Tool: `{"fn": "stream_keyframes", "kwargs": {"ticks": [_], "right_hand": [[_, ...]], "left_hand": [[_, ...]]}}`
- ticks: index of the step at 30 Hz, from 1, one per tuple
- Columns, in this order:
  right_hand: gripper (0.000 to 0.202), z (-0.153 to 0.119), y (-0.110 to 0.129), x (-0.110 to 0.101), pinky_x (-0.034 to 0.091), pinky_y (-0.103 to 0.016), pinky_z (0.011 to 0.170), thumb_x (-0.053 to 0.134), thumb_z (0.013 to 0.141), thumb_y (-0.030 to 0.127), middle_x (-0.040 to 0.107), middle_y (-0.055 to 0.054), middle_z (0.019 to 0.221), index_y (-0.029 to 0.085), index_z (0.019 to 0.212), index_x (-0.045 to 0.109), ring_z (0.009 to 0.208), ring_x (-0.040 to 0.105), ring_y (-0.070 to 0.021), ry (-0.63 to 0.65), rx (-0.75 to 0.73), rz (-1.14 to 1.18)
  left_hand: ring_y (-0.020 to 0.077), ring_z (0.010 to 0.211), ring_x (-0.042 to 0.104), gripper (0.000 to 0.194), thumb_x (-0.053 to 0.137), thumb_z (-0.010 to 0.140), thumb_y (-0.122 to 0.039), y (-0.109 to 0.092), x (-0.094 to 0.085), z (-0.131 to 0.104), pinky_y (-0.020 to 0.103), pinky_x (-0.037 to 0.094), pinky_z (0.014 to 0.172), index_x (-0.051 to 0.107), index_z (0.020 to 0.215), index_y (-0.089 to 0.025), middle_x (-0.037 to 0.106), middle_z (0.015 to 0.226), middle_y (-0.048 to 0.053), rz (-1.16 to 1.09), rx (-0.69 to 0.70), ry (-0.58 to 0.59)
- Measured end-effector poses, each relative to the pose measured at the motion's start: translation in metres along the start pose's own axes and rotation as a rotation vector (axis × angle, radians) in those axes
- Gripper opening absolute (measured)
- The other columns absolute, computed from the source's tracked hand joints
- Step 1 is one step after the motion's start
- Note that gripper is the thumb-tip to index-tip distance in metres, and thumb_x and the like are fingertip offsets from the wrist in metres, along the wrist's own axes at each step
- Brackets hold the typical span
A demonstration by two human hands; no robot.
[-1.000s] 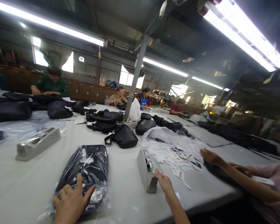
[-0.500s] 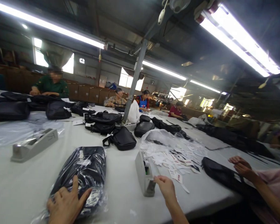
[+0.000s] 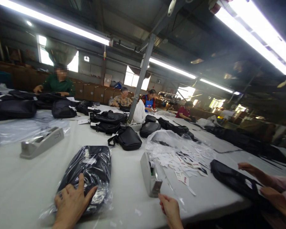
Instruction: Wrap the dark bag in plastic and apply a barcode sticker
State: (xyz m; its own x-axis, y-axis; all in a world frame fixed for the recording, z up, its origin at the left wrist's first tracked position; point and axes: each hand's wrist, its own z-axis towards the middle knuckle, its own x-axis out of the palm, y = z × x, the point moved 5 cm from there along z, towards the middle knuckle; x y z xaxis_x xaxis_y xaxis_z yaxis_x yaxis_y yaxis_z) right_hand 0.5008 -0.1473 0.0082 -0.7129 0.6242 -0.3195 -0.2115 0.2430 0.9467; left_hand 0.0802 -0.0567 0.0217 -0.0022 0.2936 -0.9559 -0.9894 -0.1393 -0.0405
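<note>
My left hand [image 3: 72,202] lies with spread fingers on a black bag [image 3: 87,170] in a clear plastic wrap, pressing its lower part against the white table [image 3: 126,178]. Just in front of a grey tape dispenser [image 3: 150,176] is my right hand [image 3: 169,205], thumb and forefinger pinched together near the cutter end. Whatever sits in that pinch is too small and clear to make out. Loose white tags [image 3: 182,178] are spread to the right of the dispenser, beside a crumpled clear plastic bag [image 3: 165,138].
Another grey tape dispenser [image 3: 43,143] stands at left by flat plastic sleeves [image 3: 16,128]. Several black bags lie farther back, one black bag [image 3: 128,138] closest, near a metal post [image 3: 141,78]. At right, a co-worker's hands [image 3: 257,173] are over a black bag [image 3: 231,175]. Other people sit across the table.
My right hand has moved down slightly, away from the dispenser's cutter end. My left hand stays on the wrapped bag. The co-worker's hands at right have moved apart. The view has shifted slightly.
</note>
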Motion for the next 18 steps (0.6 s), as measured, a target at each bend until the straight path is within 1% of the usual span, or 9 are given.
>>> {"fn": "stream_keyframes", "kwargs": {"ticks": [3, 4, 6, 8, 10, 12, 13, 15, 18], "right_hand": [[0.043, -0.005, 0.008, -0.001, 0.031, -0.032, 0.039, 0.057, 0.048, 0.064, 0.044, 0.0, 0.039, 0.022, 0.043, 0.056, 0.036, 0.038, -0.0146, 0.04, -0.028, -0.097], [0.043, -0.008, 0.022, 0.003, 0.034, -0.033, 0.041, 0.056, 0.052, 0.064, 0.047, -0.001, 0.041, 0.021, 0.047, 0.06, 0.039, 0.041, -0.016, 0.072, -0.094, -0.154], [0.042, -0.022, 0.064, 0.024, 0.041, -0.034, 0.05, 0.054, 0.064, 0.061, 0.055, -0.003, 0.049, 0.021, 0.059, 0.067, 0.048, 0.05, -0.019, 0.192, -0.314, -0.286], [0.038, -0.046, 0.118, 0.059, 0.044, -0.033, 0.058, 0.052, 0.075, 0.054, 0.063, -0.004, 0.059, 0.022, 0.065, 0.069, 0.058, 0.056, -0.0206, 0.4, -0.562, -0.384], [0.033, -0.075, 0.168, 0.099, 0.046, -0.03, 0.066, 0.049, 0.084, 0.045, 0.068, -0.003, 0.071, 0.023, 0.073, 0.071, 0.068, 0.06, -0.0192, 0.666, -0.795, -0.433], [0.027, -0.099, 0.203, 0.138, 0.045, -0.026, 0.069, 0.048, 0.087, 0.034, 0.069, -0.001, 0.075, 0.024, 0.08, 0.073, 0.071, 0.061, -0.0161, 0.921, -0.982, -0.506], [0.025, -0.107, 0.214, 0.156, 0.045, -0.023, 0.068, 0.049, 0.086, 0.028, 0.069, 0.0, 0.075, 0.025, 0.082, 0.073, 0.07, 0.061, -0.0144, 1.021, -1.066, -0.571], [0.024, -0.112, 0.223, 0.189, 0.043, -0.02, 0.063, 0.052, 0.08, 0.018, 0.069, 0.003, 0.071, 0.026, 0.08, 0.074, 0.065, 0.059, -0.0116, 1.128, -1.202, -0.731], [0.022, -0.107, 0.22, 0.229, 0.038, -0.018, 0.054, 0.059, 0.066, 0.012, 0.066, 0.008, 0.058, 0.028, 0.069, 0.073, 0.052, 0.052, -0.0096, 1.125, -1.292, -0.886]], "left_hand": [[0.0357, 0.092, 0.052, 0.08, 0.029, 0.084, -0.07, -0.001, -0.005, 0.0, 0.049, 0.037, 0.081, 0.036, 0.142, -0.015, 0.055, 0.095, 0.02, -0.012, -0.025, -0.027], [0.0349, 0.093, 0.052, 0.079, 0.031, 0.084, -0.069, -0.002, -0.007, 0.0, 0.048, 0.036, 0.082, 0.037, 0.142, -0.016, 0.055, 0.095, 0.019, -0.02, -0.027, -0.039], [0.0338, 0.094, 0.051, 0.077, 0.035, 0.083, -0.068, -0.003, -0.01, 0.001, 0.048, 0.035, 0.085, 0.038, 0.141, -0.016, 0.054, 0.096, 0.019, -0.039, -0.036, -0.064], [0.0337, 0.095, 0.05, 0.076, 0.037, 0.083, -0.067, -0.002, -0.011, 0.002, 0.049, 0.034, 0.087, 0.038, 0.141, -0.017, 0.054, 0.097, 0.019, -0.062, -0.05, -0.078], [0.034, 0.096, 0.049, 0.077, 0.039, 0.083, -0.067, -0.001, -0.012, 0.003, 0.05, 0.033, 0.088, 0.037, 0.142, -0.018, 0.054, 0.099, 0.019, -0.084, -0.06, -0.08], [0.0344, 0.097, 0.049, 0.077, 0.04, 0.082, -0.067, -0.001, -0.011, 0.004, 0.051, 0.032, 0.089, 0.037, 0.142, -0.018, 0.054, 0.101, 0.02, -0.1, -0.061, -0.079], [0.0346, 0.097, 0.048, 0.078, 0.041, 0.082, -0.067, -0.001, -0.011, 0.004, 0.052, 0.031, 0.09, 0.037, 0.142, -0.018, 0.054, 0.101, 0.02, -0.104, -0.06, -0.083], [0.0348, 0.097, 0.048, 0.078, 0.041, 0.082, -0.067, 0.0, -0.01, 0.005, 0.052, 0.031, 0.09, 0.037, 0.141, -0.017, 0.054, 0.102, 0.02, -0.107, -0.058, -0.096], [0.0346, 0.097, 0.047, 0.077, 0.041, 0.081, -0.067, 0.0, -0.009, 0.006, 0.053, 0.031, 0.09, 0.04, 0.14, -0.017, 0.053, 0.101, 0.02, -0.115, -0.059, -0.118]]}}
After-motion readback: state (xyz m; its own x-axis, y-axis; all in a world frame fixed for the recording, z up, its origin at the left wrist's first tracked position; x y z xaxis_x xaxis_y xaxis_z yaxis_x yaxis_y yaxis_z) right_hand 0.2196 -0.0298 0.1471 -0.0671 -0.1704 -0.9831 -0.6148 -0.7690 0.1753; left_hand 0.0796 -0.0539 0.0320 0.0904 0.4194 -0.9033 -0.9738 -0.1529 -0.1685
